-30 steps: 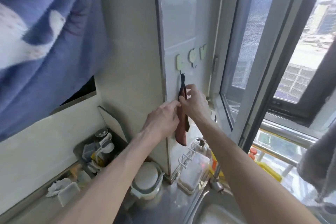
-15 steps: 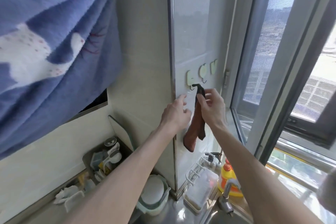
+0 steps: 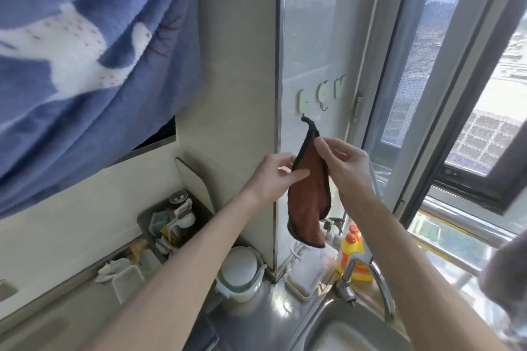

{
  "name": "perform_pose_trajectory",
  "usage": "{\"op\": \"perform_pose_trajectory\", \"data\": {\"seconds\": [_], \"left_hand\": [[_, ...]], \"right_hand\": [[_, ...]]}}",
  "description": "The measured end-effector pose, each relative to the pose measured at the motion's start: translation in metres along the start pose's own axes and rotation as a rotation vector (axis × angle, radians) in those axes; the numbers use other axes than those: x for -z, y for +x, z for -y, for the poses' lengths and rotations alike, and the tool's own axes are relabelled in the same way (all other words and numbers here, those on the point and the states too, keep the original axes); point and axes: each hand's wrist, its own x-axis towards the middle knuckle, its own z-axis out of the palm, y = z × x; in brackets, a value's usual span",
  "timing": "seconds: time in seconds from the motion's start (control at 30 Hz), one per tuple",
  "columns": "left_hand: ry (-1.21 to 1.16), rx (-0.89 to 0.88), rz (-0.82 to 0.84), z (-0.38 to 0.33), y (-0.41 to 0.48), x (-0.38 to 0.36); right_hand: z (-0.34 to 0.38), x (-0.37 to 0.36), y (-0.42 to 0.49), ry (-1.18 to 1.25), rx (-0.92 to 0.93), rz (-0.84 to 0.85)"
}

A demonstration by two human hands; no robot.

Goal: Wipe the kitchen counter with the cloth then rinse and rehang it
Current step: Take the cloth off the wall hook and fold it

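Rust-brown, with a dark edging, the small kitchen cloth (image 3: 309, 196) hung by its black loop from the first cream wall hook (image 3: 302, 102) on the glossy white panel beside the window. I saw my left hand (image 3: 271, 177) pinching the cloth's left edge between thumb and fingers, about the middle of its length. My right hand (image 3: 346, 164) pinched the upper right edge, just below the loop, with the other fingers curled loosely. The cloth dropped between both hands, and its lower tip hung free above a white plastic soap tray (image 3: 306, 273) on the steel counter (image 3: 256, 313). Just beside that tray stood a yellow detergent bottle with an orange cap (image 3: 352, 253), and in front of it the chrome tap (image 3: 368, 279) curved over the steel sink (image 3: 342, 333). A blue towel with a white pattern (image 3: 85, 65) filled the upper left of my view.
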Motion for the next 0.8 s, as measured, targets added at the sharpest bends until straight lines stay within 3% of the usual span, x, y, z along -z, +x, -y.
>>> {"op": "perform_pose_trajectory", "data": {"seconds": [0.2,0.33,0.53,0.6,0.7,0.8], "left_hand": [[0.038,0.077,-0.119,0.027,-0.075,0.042],[0.004,0.142,-0.133,0.04,-0.135,0.076],[0.041,0.267,-0.227,0.069,-0.234,0.133],[0.155,0.333,-0.235,0.078,-0.264,0.157],[0.384,0.442,-0.345,0.091,-0.309,0.193],[0.363,0.555,-0.395,0.095,-0.349,0.222]], "right_hand": [[-0.024,-0.034,-0.048,-0.057,0.027,0.008],[-0.042,-0.075,-0.081,-0.215,-0.002,0.197],[-0.071,-0.133,-0.153,0.117,-0.42,0.721],[-0.078,-0.156,-0.173,0.164,-0.504,0.765],[-0.082,-0.193,-0.201,0.261,-0.484,0.776],[-0.079,-0.232,-0.227,0.314,-0.447,0.829]]}}
